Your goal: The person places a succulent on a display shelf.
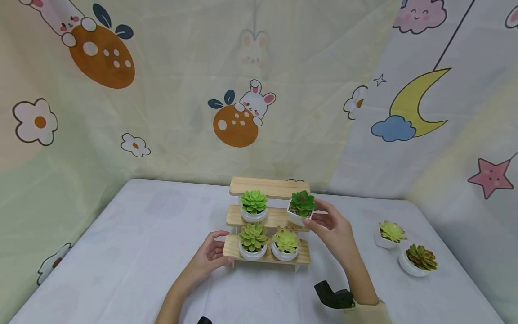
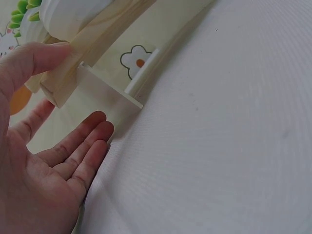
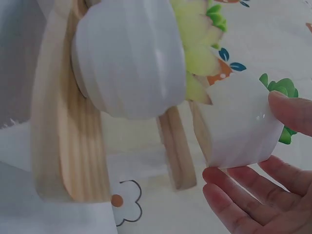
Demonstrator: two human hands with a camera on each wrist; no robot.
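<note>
A three-tier wooden plant stand stands mid-table. My left hand pinches the left end of its lowest board, thumb on one side and index finger on the other; the remaining fingers extend below. With thumb and fingers, my right hand holds a dark green succulent in a white angular pot at the right end of the middle board. Left of it on that board sits a bright green succulent. Two more potted succulents, a green one and a yellowish one, share the lowest board.
The top board bears no pots. On the white-covered table to the right stand a pale green succulent in a white pot and a reddish-green one in a round white pot. A printed cloth backdrop rises behind.
</note>
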